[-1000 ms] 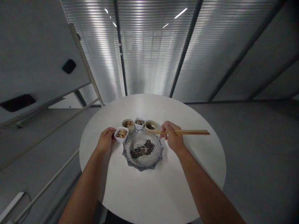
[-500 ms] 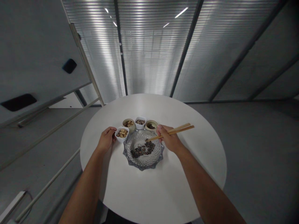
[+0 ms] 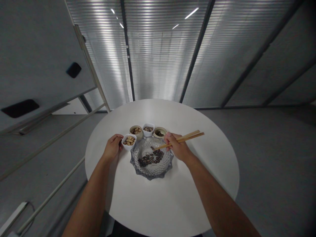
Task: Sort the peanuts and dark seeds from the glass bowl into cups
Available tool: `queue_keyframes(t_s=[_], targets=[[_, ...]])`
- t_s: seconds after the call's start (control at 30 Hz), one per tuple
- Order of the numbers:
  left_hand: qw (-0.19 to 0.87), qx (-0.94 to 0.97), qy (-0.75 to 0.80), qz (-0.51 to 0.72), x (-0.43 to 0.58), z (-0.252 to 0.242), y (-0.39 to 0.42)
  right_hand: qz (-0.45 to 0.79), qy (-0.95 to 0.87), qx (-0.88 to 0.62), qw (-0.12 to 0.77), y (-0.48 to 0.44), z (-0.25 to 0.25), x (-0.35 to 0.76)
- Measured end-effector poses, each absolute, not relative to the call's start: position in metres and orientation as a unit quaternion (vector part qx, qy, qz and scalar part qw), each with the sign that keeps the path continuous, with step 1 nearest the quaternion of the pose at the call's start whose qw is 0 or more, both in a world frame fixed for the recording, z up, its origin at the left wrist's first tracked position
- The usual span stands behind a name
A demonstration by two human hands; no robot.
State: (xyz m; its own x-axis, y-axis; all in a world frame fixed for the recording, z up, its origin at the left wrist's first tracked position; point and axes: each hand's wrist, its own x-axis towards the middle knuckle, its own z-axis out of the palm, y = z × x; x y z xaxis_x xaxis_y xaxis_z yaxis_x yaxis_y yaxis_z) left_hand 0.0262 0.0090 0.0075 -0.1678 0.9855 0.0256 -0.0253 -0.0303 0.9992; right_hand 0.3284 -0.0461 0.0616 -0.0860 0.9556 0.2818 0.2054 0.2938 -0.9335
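My right hand is closed around a pair of wooden chopsticks. Their tips point left and down into a scalloped clear glass bowl, at a dark bean near the top of the pile. Dark glossy beans lie across the bowl's bottom. My left hand, fingers bent, holds the left edge of a small white bowl of pale nuts; part of its grip is hidden. Behind the glass bowl are a beige cup with nuts, a white bowl with striped seeds, and a beige cup with dark pieces.
Everything stands on a round white table. On the left is a whiteboard on a tubular stand. Glass panels with blinds rise behind the table.
The chopstick tips have shifted slightly left and down inside the glass bowl, along with my right hand. A bean now lies by the tips. My left hand has stayed put.
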Motion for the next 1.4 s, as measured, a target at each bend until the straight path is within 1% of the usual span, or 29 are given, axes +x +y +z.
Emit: queue_keyframes(t_s=[0.33,0.7,0.83,0.93,1.07,1.27,1.4], targets=[[0.464,0.449,0.520,0.559,0.027,0.009,0.008,0.362,-0.659,-0.484,0.449,-0.045,0.060,0.323],[0.472,0.448,0.514,0.558,0.024,0.005,0.010,0.337,-0.676,-0.478,0.447,-0.046,0.064,0.319],[0.468,0.445,0.516,0.562,0.024,0.005,0.011,0.350,-0.671,-0.468,0.456,-0.045,0.060,0.317],[0.463,0.450,0.520,0.559,0.023,0.003,0.012,0.380,-0.630,-0.461,0.497,-0.043,0.059,0.315],[0.462,0.456,0.519,0.555,0.021,0.001,0.013,0.400,-0.545,-0.451,0.582,-0.041,0.069,0.315],[0.452,0.457,0.520,0.563,0.021,0.003,0.012,0.338,-0.430,-0.457,0.701,-0.036,0.082,0.327],[0.452,0.459,0.526,0.556,0.023,0.005,0.011,0.285,-0.408,-0.464,0.733,-0.034,0.082,0.333]])
